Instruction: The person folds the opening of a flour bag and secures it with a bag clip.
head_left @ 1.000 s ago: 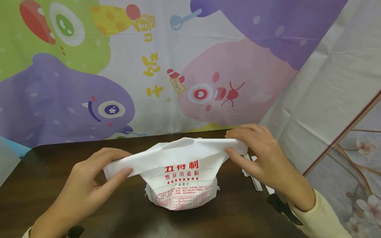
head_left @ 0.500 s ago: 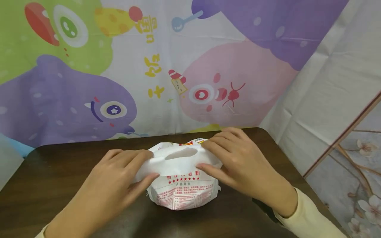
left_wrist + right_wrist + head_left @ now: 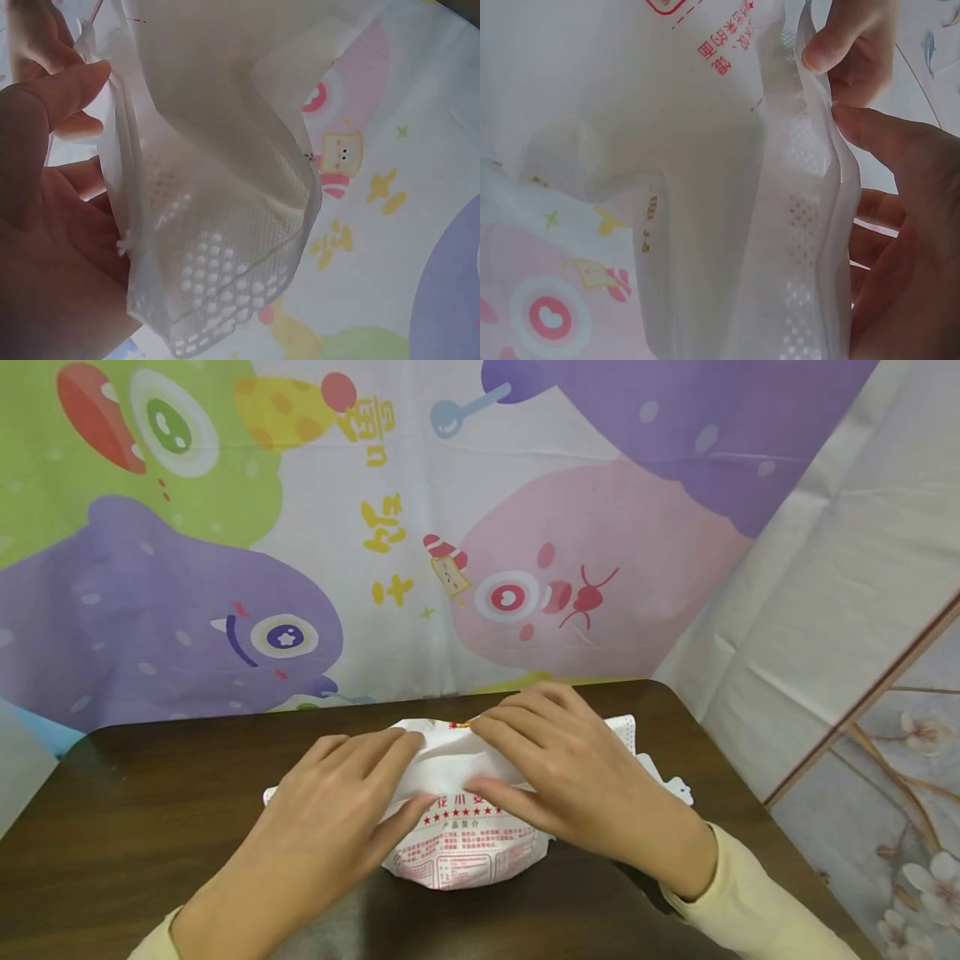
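Observation:
A white flour bag (image 3: 472, 852) with red print stands on the dark wooden table (image 3: 180, 777), its top edge folded over. My left hand (image 3: 337, 802) pinches the fold left of its middle, thumb in front and fingers behind. To the right, my right hand (image 3: 562, 768) pinches the same fold in the same way, a small gap from the left. The bag's ends stick out past both hands. Seen from the left wrist, the bag's perforated end (image 3: 225, 262) hangs beside the palm. In the right wrist view the thumb presses the layered edge (image 3: 832, 195).
A slim white object with a scalloped end (image 3: 678, 789) lies on the table behind the right hand, partly hidden. A cartoon-printed cloth (image 3: 420, 510) hangs behind the table. At the right stands a pale panel with flowers (image 3: 918, 731).
My hands have slid inward along the bag's top edge, from its two ends to near its middle. The fold has come down lower over the print.

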`<state>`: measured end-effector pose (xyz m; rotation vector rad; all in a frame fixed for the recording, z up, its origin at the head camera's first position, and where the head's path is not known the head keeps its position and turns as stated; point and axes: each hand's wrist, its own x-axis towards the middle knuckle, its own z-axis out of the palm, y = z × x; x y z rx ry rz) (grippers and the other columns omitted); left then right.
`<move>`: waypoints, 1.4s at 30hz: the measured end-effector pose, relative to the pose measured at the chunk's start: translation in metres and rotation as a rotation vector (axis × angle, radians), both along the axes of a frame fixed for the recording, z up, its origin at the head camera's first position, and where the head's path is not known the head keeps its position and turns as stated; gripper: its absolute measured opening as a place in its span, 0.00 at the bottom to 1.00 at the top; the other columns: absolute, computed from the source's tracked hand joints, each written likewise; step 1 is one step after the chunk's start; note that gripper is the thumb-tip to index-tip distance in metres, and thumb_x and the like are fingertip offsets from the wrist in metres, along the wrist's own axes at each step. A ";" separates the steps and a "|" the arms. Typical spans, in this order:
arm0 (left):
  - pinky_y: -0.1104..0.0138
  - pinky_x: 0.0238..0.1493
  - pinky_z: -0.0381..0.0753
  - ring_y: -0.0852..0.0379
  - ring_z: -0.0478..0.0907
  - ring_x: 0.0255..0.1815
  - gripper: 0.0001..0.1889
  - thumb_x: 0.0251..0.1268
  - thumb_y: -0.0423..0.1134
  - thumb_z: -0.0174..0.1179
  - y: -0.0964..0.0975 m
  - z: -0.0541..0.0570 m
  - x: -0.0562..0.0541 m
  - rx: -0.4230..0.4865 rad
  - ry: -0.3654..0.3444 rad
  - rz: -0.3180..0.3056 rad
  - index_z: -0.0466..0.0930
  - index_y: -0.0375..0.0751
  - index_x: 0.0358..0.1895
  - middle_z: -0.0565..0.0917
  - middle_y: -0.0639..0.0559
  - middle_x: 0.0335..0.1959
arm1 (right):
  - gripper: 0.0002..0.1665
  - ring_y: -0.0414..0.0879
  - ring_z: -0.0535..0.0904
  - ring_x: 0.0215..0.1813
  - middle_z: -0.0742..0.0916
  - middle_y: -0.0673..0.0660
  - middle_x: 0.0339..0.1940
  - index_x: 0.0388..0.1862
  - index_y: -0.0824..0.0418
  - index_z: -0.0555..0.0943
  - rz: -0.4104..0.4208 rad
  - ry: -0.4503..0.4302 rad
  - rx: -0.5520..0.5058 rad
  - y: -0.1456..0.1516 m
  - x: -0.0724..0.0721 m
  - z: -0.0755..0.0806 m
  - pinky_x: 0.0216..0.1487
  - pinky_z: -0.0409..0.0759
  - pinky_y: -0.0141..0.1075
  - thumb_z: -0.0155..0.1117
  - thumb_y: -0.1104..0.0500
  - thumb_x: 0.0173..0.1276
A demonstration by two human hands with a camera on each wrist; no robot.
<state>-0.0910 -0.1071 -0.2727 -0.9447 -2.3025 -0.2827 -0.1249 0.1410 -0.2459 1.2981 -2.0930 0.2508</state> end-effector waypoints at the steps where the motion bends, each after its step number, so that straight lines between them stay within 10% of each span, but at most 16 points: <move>1: 0.54 0.49 0.77 0.46 0.82 0.49 0.24 0.61 0.46 0.65 0.001 0.000 0.000 -0.001 0.000 0.001 0.76 0.32 0.55 0.84 0.43 0.48 | 0.24 0.49 0.80 0.52 0.87 0.54 0.46 0.51 0.63 0.82 0.002 -0.001 0.005 -0.001 0.000 0.000 0.61 0.72 0.45 0.64 0.45 0.70; 42: 0.60 0.35 0.78 0.52 0.85 0.35 0.15 0.56 0.33 0.70 0.007 -0.013 -0.012 0.028 0.124 0.024 0.78 0.34 0.44 0.86 0.48 0.33 | 0.16 0.50 0.83 0.39 0.87 0.52 0.31 0.35 0.62 0.80 -0.132 0.135 0.043 -0.025 -0.009 -0.017 0.51 0.76 0.43 0.72 0.51 0.65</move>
